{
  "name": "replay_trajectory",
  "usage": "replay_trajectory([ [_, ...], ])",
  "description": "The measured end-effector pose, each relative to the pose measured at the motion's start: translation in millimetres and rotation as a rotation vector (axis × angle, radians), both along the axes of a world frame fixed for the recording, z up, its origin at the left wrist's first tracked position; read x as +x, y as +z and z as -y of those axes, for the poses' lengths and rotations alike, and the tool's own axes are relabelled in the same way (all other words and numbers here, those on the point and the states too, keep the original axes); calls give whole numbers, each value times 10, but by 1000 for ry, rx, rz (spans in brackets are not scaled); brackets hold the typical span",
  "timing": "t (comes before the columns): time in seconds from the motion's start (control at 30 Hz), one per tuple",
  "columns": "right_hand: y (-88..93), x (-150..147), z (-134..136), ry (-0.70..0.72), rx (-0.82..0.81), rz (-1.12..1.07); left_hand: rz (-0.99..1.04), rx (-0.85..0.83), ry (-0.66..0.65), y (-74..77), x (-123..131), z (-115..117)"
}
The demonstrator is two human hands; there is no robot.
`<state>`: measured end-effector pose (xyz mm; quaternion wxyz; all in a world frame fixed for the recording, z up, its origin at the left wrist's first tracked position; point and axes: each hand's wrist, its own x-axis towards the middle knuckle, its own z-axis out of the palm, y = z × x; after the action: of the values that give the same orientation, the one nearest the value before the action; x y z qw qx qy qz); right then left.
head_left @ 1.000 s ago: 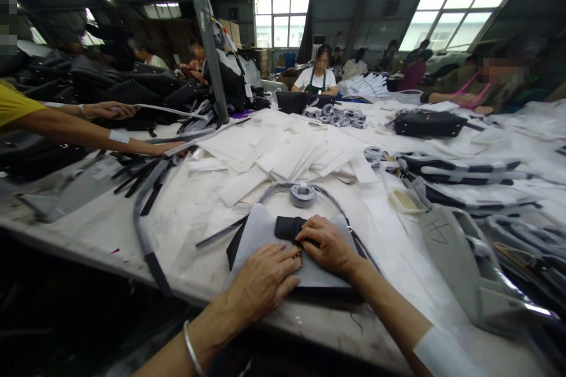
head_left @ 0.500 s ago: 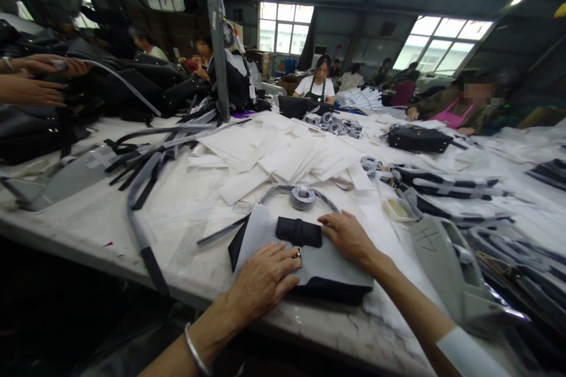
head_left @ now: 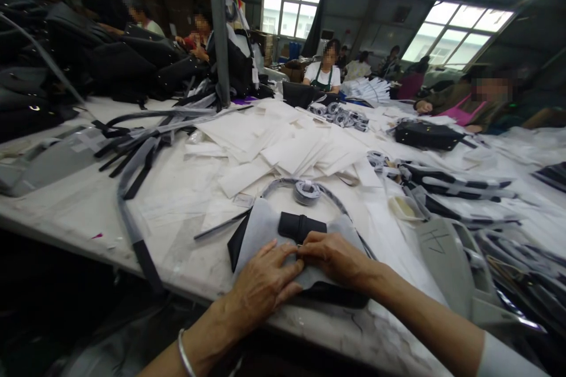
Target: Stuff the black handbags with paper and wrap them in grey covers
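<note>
A black handbag [head_left: 237, 241] lies at the table's front edge, its front covered by a light grey protective sheet [head_left: 257, 224]. A black strap tab [head_left: 301, 225] crosses the sheet near the middle. My left hand [head_left: 265, 274] rests flat on the bag's front, fingers extended toward the small metal buckle. Fingertips of my right hand [head_left: 333, 256] are pinched together over that buckle, just below the tab, and touch the left fingertips. Most of the buckle is hidden beneath them. Behind the bag, its wrapped handle [head_left: 333, 197] arches around a coiled wrapped strap [head_left: 306, 191].
White sheets [head_left: 287, 153] are heaped beyond the bag. Wrapped straps [head_left: 128, 200] lie to the left, before piled black bags [head_left: 110, 65] and a metal post [head_left: 219, 29]. At right are a small tray [head_left: 404, 208], a grey bin [head_left: 446, 259] and wrapped strap bundles. Co-workers sit beyond.
My right hand has moved left and down from the tab's right end to the buckle, closing its fingers. The left hand stays on the bag. A co-worker's hands at far left have left view.
</note>
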<state>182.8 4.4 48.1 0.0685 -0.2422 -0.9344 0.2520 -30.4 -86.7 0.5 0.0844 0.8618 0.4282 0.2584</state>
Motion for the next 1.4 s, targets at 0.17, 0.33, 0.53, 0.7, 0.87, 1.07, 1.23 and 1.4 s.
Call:
replay_trajectory([
  [0.17,33,-73,-87,-7,-36,26,-43,-15,-12,-3,6,-33],
  [0.33,90,-110,-122,90,37,81,13,46,-14,-10,-3,-16],
  [0.53,41,-160,44,-65,135,189,94,44,-28,-30,24,12],
  [0.7,1,-263,190,-320,162,211,62,-8,-45,22,-30,-24],
  [0.87,26,-304,230,-372,123,204,-58,75,-4,43,75,-27],
  [1.07,204,-129,261,-326,83,166,-100,260,69,-71,228,-6],
  [1.23,214,402,377,-246,90,165,-49,380,11,-44,58,21],
  [1.4,-38,682,485,-256,27,116,-27,515,96,-171,154,4],
])
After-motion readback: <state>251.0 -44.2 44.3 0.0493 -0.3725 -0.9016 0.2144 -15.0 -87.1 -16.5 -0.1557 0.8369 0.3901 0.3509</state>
